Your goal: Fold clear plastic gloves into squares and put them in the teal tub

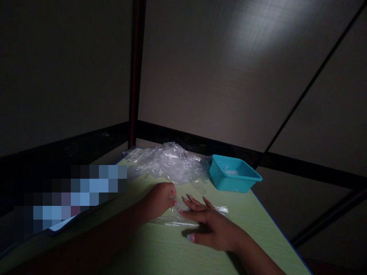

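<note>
A flat, clear plastic bag [169, 219] lies on the pale green table [155, 248] under both hands. My left hand [160, 196] is closed, with a bit of clear plastic showing at its fingertips. Spread fingers of my right hand [212, 225] rest over the bag's right part, thumb held apart. Beyond the hands lies a crumpled heap of clear plastic bags [172, 162]. The hands and arm partly cover the bag.
A turquoise plastic basket [235, 177] stands at the table's far right edge, with something pale inside. A pixelated patch hides part of the left side, beside a light-blue edge [61, 224]. Wall panels [200, 76] rise behind the table.
</note>
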Motion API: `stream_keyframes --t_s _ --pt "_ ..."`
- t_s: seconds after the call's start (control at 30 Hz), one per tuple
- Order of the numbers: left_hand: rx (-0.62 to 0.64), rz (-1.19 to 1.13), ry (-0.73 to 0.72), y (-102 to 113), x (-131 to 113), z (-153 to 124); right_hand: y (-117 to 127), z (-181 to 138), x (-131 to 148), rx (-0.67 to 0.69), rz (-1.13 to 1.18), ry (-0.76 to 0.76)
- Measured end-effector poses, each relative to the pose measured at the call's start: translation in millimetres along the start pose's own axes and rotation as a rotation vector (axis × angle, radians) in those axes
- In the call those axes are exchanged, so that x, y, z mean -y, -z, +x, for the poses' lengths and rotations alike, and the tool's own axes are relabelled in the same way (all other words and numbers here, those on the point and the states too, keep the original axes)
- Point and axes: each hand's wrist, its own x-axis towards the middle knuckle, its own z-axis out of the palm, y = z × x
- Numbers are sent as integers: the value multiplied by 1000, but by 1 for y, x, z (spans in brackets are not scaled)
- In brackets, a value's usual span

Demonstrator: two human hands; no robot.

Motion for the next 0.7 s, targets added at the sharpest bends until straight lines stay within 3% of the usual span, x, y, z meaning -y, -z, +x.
stream_keyframes --t_s 0.13,0.37,0.57,0.7 --pt "-30 28 -34 1 -3 -1 -1 0 -3 -90 -19 45" --pt "-60 77 -59 -4 2 -2 1 0 -9 -439 -13 106" --pt "-269 186 -200 3 -6 -1 3 1 -8 -464 -20 113" --pt "-205 255 -284 6 -13 -6 4 0 -10 -478 -38 105"
